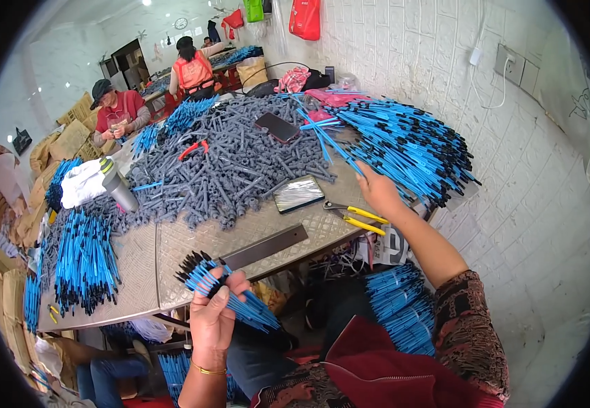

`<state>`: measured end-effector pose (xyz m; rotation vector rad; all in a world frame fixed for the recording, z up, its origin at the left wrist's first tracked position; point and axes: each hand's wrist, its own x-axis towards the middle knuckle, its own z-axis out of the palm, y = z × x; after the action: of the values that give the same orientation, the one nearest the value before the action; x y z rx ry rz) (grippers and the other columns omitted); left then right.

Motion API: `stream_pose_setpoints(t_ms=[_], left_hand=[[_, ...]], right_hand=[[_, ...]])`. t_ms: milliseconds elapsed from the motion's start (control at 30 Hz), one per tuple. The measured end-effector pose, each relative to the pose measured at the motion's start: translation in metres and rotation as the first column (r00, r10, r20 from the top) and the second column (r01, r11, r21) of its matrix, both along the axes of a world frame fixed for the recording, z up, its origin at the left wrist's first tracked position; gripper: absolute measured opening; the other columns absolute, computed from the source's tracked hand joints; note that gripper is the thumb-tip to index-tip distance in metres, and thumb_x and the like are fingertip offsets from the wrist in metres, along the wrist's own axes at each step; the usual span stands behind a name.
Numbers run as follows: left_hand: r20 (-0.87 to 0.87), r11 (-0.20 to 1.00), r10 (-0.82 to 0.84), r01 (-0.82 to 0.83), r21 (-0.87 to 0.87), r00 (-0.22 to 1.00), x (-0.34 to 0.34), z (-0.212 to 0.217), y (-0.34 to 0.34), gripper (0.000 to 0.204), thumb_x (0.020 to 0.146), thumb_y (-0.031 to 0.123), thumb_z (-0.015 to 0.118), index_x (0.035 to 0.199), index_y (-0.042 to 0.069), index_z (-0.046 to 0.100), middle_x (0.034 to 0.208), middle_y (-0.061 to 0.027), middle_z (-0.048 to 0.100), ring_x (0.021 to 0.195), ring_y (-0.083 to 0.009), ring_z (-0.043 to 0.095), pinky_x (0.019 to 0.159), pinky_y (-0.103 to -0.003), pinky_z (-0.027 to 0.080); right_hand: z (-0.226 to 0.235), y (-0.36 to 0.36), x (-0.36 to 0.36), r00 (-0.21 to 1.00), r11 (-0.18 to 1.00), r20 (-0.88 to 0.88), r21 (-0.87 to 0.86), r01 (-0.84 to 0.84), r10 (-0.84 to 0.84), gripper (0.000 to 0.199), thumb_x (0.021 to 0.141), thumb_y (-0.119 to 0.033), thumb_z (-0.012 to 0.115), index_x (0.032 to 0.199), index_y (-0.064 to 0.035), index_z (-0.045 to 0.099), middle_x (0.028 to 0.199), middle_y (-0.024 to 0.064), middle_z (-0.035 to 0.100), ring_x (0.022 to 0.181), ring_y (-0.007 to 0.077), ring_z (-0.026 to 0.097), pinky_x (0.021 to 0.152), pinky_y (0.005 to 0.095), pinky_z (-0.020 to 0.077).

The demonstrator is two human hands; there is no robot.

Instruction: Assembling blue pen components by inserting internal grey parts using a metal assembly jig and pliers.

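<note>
My left hand (213, 318) is wrapped round a bundle of thin blue tubes (257, 315) with black tips, held tilted just off the table's front edge. A dark band-like part crosses the bundle by my fingers. Farther right, my right hand (380, 194) reaches over the table with its fingers closed on the near end of a blue tube (338, 147), beside a large spread pile of blue tubes (404, 132) with black ends. Whether it grips one tube or more is hard to tell. Yellow-handled pliers (366, 219) lie just below my right hand.
Grey plastic parts (220, 170) are heaped mid-table, with a phone (277, 127) on top. A metal bar (264, 246) and a dark shiny block (299, 194) lie nearer. Blue tubes (88, 262) and a bottle (118, 185) stand left. Two people (196, 71) (119, 109) work behind.
</note>
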<state>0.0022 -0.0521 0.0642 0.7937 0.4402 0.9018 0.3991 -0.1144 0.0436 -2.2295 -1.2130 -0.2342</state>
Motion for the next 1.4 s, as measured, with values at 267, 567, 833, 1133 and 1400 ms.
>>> stream_pose_setpoints(t_ms=[267, 567, 833, 1133, 1400], left_hand=[[-0.01, 0.982, 0.139, -0.137, 0.129, 0.99, -0.002, -0.015, 0.005, 0.024, 0.089, 0.006, 0.055, 0.113, 0.004, 0.056, 0.106, -0.019, 0.063, 0.094, -0.03, 0.064, 0.081, -0.038, 0.052], [0.173, 0.964, 0.26, -0.266, 0.016, 0.95, 0.009, 0.012, 0.001, 0.017, 0.089, 0.006, 0.057, 0.106, 0.006, 0.058, 0.105, -0.0167, 0.063, 0.097, -0.0279, 0.062, 0.081, -0.037, 0.052], [0.225, 0.942, 0.301, -0.326, 0.079, 0.927, -0.007, -0.002, -0.002, 0.013, 0.087, 0.009, 0.06, 0.1, 0.008, 0.058, 0.097, -0.0138, 0.063, 0.093, -0.0255, 0.062, 0.08, -0.035, 0.052], [0.187, 0.959, 0.257, -0.273, 0.069, 0.948, -0.041, -0.006, -0.024, 0.011, 0.088, 0.009, 0.059, 0.098, 0.009, 0.057, 0.087, -0.0102, 0.065, 0.082, -0.0226, 0.064, 0.072, -0.032, 0.052], [0.13, 0.922, 0.386, -0.384, -0.042, 0.913, -0.047, -0.002, -0.025, 0.013, 0.087, 0.012, 0.059, 0.099, 0.009, 0.056, 0.08, -0.0073, 0.063, 0.075, -0.0217, 0.062, 0.065, -0.034, 0.051]], right_hand=[[0.0, -0.037, -0.072, 0.948, 0.915, -0.179, 0.359, -0.184, 0.261, 0.029, 0.091, -0.023, 0.05, 0.117, -0.0089, 0.049, 0.072, 0.0188, 0.06, 0.064, 0.0354, 0.061, 0.055, 0.0426, 0.0456], [-0.041, -0.077, -0.172, 0.745, 0.747, -0.198, 0.399, -0.532, 0.637, 0.016, 0.086, -0.016, 0.06, 0.091, -0.0046, 0.051, 0.072, 0.0135, 0.056, 0.061, 0.0286, 0.058, 0.054, 0.0345, 0.0448], [-0.063, -0.087, -0.213, 0.581, 0.578, -0.053, 0.198, -0.791, 0.813, 0.013, 0.079, -0.018, 0.066, 0.076, -0.0079, 0.058, 0.068, 0.0099, 0.051, 0.058, 0.0287, 0.053, 0.05, 0.037, 0.0413], [-0.069, -0.099, -0.224, 0.631, 0.607, 0.157, 0.176, -0.775, 0.76, 0.016, 0.076, -0.024, 0.067, 0.074, -0.01, 0.059, 0.067, 0.0078, 0.05, 0.057, 0.0274, 0.053, 0.05, 0.0367, 0.0412], [-0.069, -0.089, -0.24, 0.498, 0.5, 0.28, 0.071, -0.863, 0.821, 0.016, 0.074, -0.025, 0.069, 0.077, -0.0121, 0.06, 0.069, 0.0064, 0.048, 0.058, 0.0232, 0.051, 0.051, 0.0339, 0.0419]])
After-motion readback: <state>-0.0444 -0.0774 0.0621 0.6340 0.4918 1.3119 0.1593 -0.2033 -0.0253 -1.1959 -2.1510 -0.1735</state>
